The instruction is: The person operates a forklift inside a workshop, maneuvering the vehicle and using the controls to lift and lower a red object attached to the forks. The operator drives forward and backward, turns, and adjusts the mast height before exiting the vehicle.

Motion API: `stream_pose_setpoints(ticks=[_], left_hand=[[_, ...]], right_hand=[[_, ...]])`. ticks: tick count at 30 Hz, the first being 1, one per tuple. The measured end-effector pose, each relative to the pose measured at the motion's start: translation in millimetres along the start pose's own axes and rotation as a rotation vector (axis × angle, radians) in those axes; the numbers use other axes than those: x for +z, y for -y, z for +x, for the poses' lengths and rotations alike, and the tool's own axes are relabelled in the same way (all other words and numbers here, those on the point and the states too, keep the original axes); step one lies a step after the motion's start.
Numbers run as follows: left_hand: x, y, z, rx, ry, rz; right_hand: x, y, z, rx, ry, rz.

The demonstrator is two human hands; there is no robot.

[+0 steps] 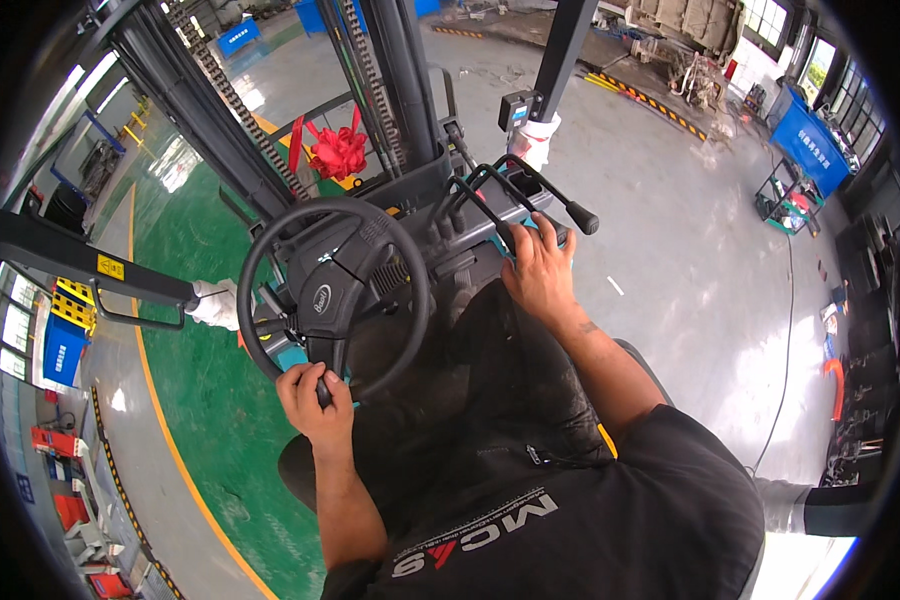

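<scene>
I sit at a forklift's controls. A black steering wheel (425,290) is in front of me, to the left. My left hand (315,402) is closed around a black spinner knob (324,391) at the wheel's lower left rim. To the right, several black hydraulic control levers (482,205) rise from the console. My right hand (542,270) lies over the knobs of the nearer levers, its fingers curled onto them. One more lever knob (583,217) sticks out beyond my fingers, untouched.
The forklift mast (400,80) with its chains stands ahead, a red ribbon bow (338,152) beside it. Posts flank the cab, wrapped in white near their bases. A blue bin (810,140) and small cart (785,200) stand far right. A cable (790,330) crosses the grey floor.
</scene>
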State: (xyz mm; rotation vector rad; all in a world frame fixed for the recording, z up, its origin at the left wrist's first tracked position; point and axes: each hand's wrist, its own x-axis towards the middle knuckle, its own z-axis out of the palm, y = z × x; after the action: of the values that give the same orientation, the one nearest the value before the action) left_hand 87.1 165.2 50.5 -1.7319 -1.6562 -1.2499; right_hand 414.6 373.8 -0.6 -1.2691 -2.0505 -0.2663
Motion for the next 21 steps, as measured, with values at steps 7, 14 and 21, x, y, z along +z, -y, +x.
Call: stream_pose_setpoints(ticks=[7,14,21], left_hand=[[-5,14,-20,-0.058,0.001,-0.007],[49,20,37,0.344,0.392,-0.137],[90,129,128,0.354,0.245,-0.035]], right_hand=[[16,40,-19,0.038,-0.012,-0.053],[42,100,-33,0.118,-0.108,-0.077],[75,142,-58,0.091,-0.086,-0.118]])
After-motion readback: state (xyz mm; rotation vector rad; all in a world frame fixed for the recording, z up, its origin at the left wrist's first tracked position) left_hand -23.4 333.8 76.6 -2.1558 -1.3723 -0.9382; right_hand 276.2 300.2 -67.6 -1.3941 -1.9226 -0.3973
